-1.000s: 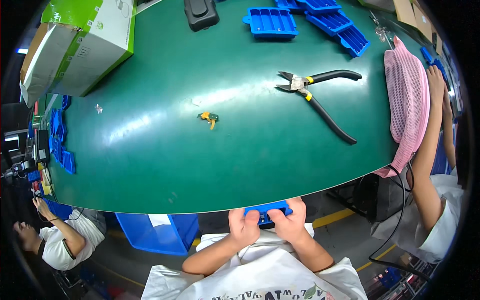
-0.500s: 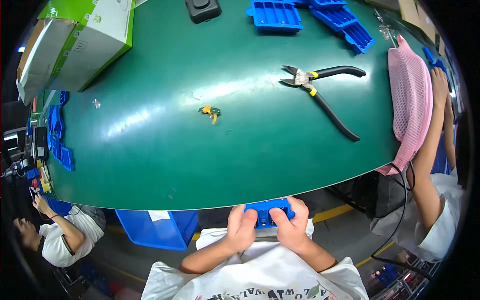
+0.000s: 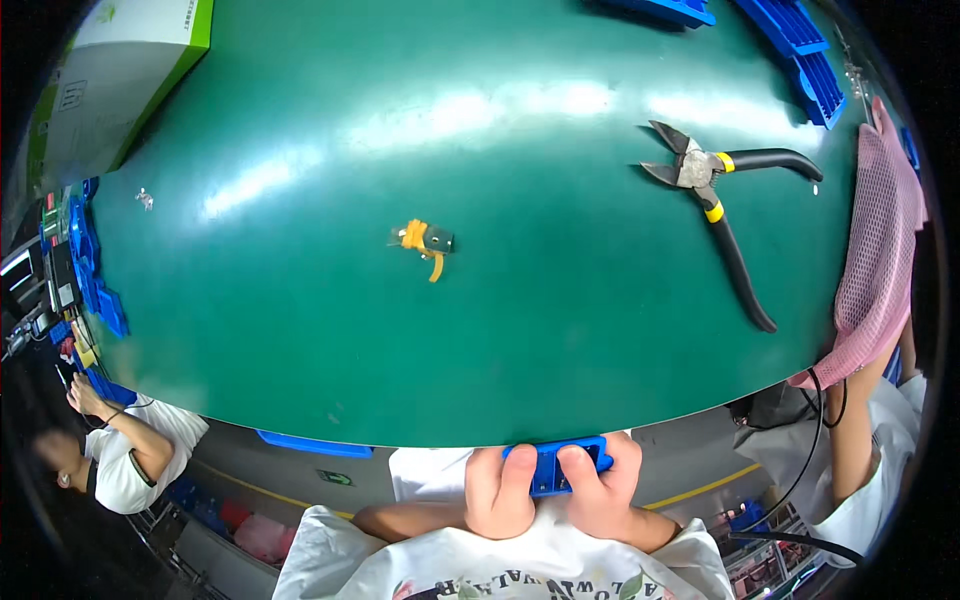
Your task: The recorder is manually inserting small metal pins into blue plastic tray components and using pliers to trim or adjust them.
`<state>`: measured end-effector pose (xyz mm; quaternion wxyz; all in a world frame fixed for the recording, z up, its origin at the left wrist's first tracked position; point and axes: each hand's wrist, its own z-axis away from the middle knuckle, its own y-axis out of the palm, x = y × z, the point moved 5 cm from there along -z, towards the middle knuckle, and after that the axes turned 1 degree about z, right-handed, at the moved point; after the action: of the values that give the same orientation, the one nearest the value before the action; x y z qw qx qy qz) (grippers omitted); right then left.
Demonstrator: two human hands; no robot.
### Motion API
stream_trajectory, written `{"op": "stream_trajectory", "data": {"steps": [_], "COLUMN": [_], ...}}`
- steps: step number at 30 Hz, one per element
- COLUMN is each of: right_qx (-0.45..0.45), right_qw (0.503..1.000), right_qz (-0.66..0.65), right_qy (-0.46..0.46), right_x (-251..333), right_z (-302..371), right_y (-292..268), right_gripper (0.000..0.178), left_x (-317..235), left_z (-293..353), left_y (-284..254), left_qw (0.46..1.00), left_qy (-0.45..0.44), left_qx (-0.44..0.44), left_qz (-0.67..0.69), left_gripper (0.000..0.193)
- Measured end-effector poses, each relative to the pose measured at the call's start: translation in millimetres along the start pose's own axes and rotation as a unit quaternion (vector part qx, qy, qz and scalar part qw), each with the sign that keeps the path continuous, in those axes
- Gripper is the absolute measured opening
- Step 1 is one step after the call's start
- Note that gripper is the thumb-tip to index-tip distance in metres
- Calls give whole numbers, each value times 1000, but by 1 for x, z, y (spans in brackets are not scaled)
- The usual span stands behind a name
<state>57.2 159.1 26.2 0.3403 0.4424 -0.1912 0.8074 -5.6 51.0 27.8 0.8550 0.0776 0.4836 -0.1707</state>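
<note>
My left hand [image 3: 500,493] and my right hand [image 3: 606,488] grip a small blue plastic compartment case [image 3: 552,482] from its two sides, both thumbs pressing on its face. The case is close to my body, just at the near edge of the green table [image 3: 480,380]. Dark slots show between the thumbs; the fingers behind it are hidden. Beyond my hands, a small green part with a yellow band [image 3: 426,240] lies on the tabletop. To its right rest diagonal cutting pliers [image 3: 697,170] with black handles, jaws and handles spread.
Blue slotted trays [image 3: 790,25] lie at the far right. A pink mesh bag [image 3: 875,240] stands along the right edge, with a co-worker's arm [image 3: 850,430] beside it. A white-and-green box [image 3: 120,90] occupies the far left. Another person [image 3: 140,450] works at lower left.
My view has shifted, so the pliers, bag and trays appear farther right and the box farther left. Both hands still hold the blue case, now nearer my body.
</note>
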Motion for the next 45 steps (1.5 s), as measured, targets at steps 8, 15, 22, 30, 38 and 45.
{"op": "stream_trajectory", "data": {"steps": [8, 15, 22, 30, 38, 45], "right_qx": [92, 64, -16, 91, 67, 42], "right_qw": [985, 984, 994, 989, 967, 932], "right_qz": [21, 8, 28, 47, 24, 119], "right_qy": [-143, -164, -101, -111, -245, -340], "right_x": [0, -5, -3, -1, -8, 4], "right_z": [-11, -9, 0, -10, 19, -2], "right_y": [0, 2, 4, 1, -22, -6], "right_gripper": [22, 22, 24, 16, 62, 26], "left_x": [41, 41, -7, -4, -2, 19], "left_z": [-14, -17, -15, -28, -18, -34], "left_y": [-20, -24, 2, -8, -20, -22], "left_qw": [980, 980, 975, 968, 908, 960], "left_qy": [-13, -13, 212, 46, 46, 135], "left_qx": [176, 198, 58, 220, 330, 243], "left_qz": [92, 14, -42, -107, 256, 29], "left_gripper": [68, 70, 27, 26, 26, 38]}}
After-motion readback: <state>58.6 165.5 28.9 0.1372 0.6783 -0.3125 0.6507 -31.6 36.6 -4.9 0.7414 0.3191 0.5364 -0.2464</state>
